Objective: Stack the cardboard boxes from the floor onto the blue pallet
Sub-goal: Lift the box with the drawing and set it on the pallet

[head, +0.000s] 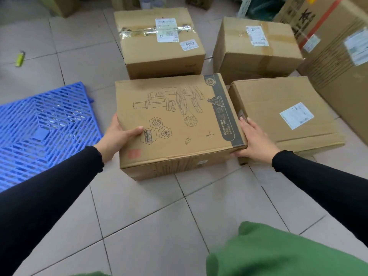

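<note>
A cardboard box printed with a microscope drawing (177, 124) sits in front of me on the tiled floor. My left hand (115, 136) grips its left side, thumb lying on the top face. My right hand (253, 140) presses flat against its right side. The blue pallet (39, 128), a plastic grid, lies bare on the floor to the left of the box. A flat box with a white label (282, 114) lies right beside it. Behind stand a taped box marked 5842 (159, 42) and another labelled box (256, 48).
A tall stack of large cartons (338, 42) lines the right edge. A yellow-green lighter (20, 58) lies on the tiles at far left. More boxes and clutter fill the back. My green-clad knee (278, 251) is at the bottom.
</note>
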The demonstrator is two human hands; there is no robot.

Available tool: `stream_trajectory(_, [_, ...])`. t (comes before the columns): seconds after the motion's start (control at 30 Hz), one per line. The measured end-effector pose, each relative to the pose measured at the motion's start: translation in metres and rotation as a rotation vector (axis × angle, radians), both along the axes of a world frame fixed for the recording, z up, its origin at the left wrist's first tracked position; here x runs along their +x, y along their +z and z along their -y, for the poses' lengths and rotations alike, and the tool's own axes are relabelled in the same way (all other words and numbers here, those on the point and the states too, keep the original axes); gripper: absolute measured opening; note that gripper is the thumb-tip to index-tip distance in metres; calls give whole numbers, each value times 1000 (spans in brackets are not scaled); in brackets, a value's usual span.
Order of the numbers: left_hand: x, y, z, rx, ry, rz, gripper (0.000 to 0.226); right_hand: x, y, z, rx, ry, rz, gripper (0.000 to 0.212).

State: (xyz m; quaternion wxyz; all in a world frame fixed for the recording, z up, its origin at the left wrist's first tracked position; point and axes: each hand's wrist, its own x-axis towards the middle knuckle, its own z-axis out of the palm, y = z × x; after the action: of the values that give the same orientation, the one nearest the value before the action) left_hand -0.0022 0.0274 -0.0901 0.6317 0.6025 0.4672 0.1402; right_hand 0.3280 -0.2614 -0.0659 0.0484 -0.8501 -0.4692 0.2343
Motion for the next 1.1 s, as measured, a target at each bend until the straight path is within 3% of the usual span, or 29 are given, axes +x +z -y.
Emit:
stream_trajectory(0.07, [-21, 7, 3, -4, 14, -6, 76, -20, 6, 6, 39, 1, -62, 140])
stream_trajectory(0.13, [-44, 17, 4, -19, 36, -7, 88, -41, 14, 10, 102, 19, -116, 143])
stream_trajectory(0.33, [-124, 57, -1, 33, 82, -52, 86, -106, 33, 1, 203, 98, -370, 105])
stream_trajectory(0.57, [-235, 86, -44, 124, 252, -149, 86, -180, 32, -89, 307, 229, -565, 117])
stream_trajectory(0.67, [-279, 94, -71, 117, 328, -158, 54, -213, 31, -149, 290, 337, -539, 118])
stream_trajectory(0.7, [-281, 95, -81, 128, 333, -169, 53, -216, 32, -165, 286, 343, -526, 118])
stream_trajectory(0.8, [-306, 101, -100, 180, 363, -222, 70, -243, 26, -216, 273, 397, -525, 119])
stream_trajectory(1.1, [-353, 75, -146, 176, 454, -295, 80, -289, -7, -281, 234, 360, -549, 125])
